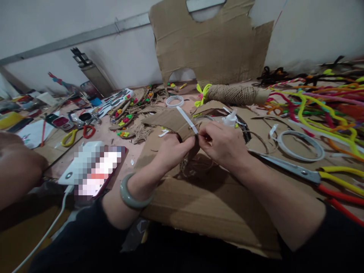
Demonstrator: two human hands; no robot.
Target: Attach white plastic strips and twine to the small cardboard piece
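The narrow tape strip (187,120) is white, the flat cardboard sheet (224,216) brown, the round bangle (128,195) grey-green, the handles (338,194) of the long metal scissors (304,173) yellow and red.

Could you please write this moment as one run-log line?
left hand: at cardboard piece | right hand: pinching lower end of white strip | beyond: twine roll | right side: large scissors
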